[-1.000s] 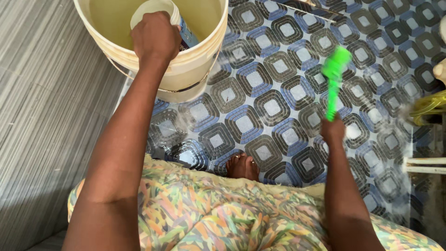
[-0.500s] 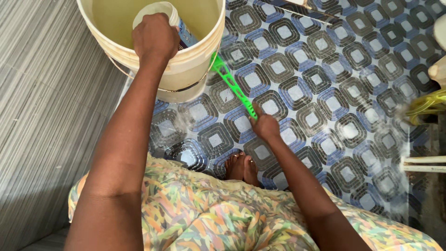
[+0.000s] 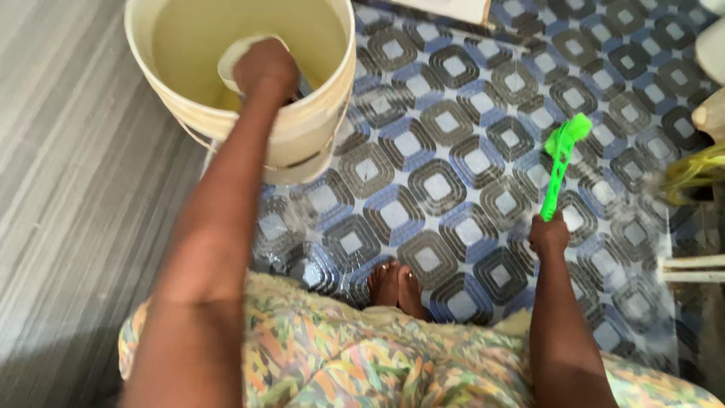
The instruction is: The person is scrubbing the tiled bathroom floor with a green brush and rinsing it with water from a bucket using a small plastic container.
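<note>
A cream plastic bucket (image 3: pixel 317 125) holding water stands on the floor at the upper left. My left hand (image 3: pixel 264 69) reaches into it and grips a pale scoop (image 3: pixel 236 57) whose rest is hidden under the hand. My right hand (image 3: pixel 549 236) is closed around the handle of a bright green brush (image 3: pixel 560 159), which points up and away over the patterned floor, right of the bucket.
Wet blue and grey patterned floor tiles (image 3: pixel 445 181) spread under the brush. Grey striped flooring (image 3: pixel 68 196) lies to the left. My bare feet (image 3: pixel 396 285) show above a colourful skirt (image 3: pixel 355 355). A yellow object (image 3: pixel 695 170) and white items sit at the right edge.
My right hand swept the green brush from the right over to the bucket's side and back to the right. The left hand stayed in the bucket.
</note>
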